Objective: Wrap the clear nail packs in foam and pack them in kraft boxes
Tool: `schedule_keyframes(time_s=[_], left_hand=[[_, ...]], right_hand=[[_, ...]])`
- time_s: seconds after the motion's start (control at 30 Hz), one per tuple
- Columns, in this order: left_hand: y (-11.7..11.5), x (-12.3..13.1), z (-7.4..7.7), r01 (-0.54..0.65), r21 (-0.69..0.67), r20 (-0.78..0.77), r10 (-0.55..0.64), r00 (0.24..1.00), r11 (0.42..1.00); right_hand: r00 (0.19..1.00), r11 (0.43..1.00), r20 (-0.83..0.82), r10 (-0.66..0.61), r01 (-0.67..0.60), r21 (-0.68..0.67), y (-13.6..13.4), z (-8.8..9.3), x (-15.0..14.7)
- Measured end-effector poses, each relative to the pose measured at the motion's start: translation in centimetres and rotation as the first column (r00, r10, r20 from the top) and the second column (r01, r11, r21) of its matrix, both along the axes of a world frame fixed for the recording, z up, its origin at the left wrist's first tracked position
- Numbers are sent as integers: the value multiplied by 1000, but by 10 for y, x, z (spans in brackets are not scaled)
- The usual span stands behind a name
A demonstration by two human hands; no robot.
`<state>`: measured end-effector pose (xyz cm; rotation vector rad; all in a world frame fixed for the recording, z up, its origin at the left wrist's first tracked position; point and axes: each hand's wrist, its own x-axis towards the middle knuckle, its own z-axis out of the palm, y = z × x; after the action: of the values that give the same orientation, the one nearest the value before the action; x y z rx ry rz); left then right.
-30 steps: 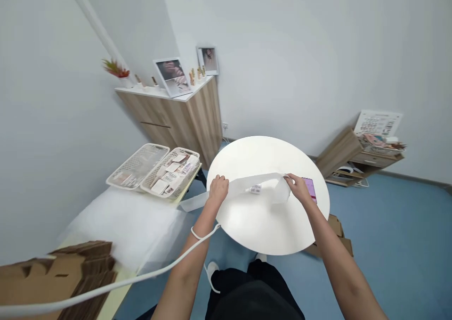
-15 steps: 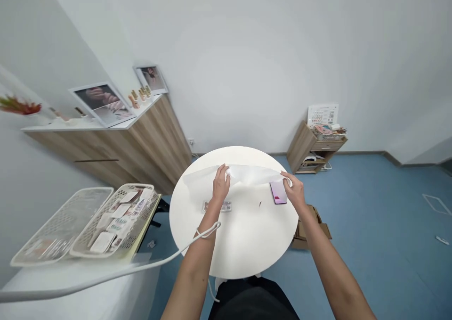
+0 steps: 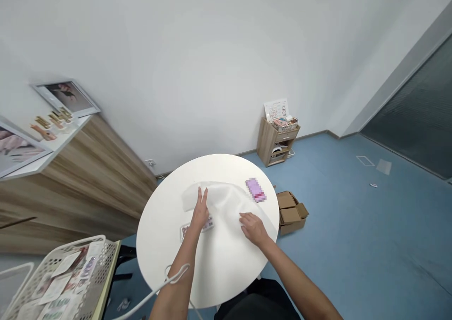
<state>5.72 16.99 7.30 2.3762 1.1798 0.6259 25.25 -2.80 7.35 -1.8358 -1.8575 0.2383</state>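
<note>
A thin white sheet (image 3: 226, 198), translucent and rumpled, lies across the round white table (image 3: 158, 244). My left hand (image 3: 200, 212) rests at the sheet's left part, two fingers stretched out and apart. Flat on the sheet's right part is my right hand (image 3: 252, 228), fingers extended to the left and holding nothing. Partly hidden behind my left hand is a small clear case (image 3: 208, 224) with little items inside. A purple phone (image 3: 255, 190), pixelated, sits beyond my right hand near the table's right edge.
A white cord (image 3: 155, 292) hangs across my left forearm. White baskets with packets (image 3: 63, 282) stand at lower left, near a wooden cabinet (image 3: 92, 169). Open cardboard boxes (image 3: 291, 211) are on the floor to the right; a small shelf unit (image 3: 277, 141) stands by the wall.
Both hands have let go of the sheet's raised edge, and it now lies lower on the table. My right hand has come nearer to me. The view has turned right.
</note>
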Motion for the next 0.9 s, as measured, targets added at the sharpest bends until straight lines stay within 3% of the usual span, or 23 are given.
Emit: schedule_keyframes(time_s=[0.13,0.3,0.43,0.63,0.77,0.9], left_hand=[[-20,-23,-26,-52,-46,-145,44,988,998],[-72,-26,-64,114,93,-89,-105,990,989],[-117,-21,-91,107,18,-64,-106,992,994],[-159,-29,-130,146,-15,-217,-146,965,989],[-181,-34,-143,136,-40,-398,-141,906,990],[-189,-34,-142,140,28,-454,-112,884,990]], right_hand=[[998,989,50,-29,36,-144,-2,-26,-31],[996,962,44,-73,81,-260,1,-48,-54],[992,943,-1,-129,123,-310,2,-66,-66],[991,927,-130,-30,-21,-375,-16,-89,-64],[995,945,-97,-21,-12,-326,-26,-93,-48],[996,916,-20,88,-89,-391,-31,-97,-36]])
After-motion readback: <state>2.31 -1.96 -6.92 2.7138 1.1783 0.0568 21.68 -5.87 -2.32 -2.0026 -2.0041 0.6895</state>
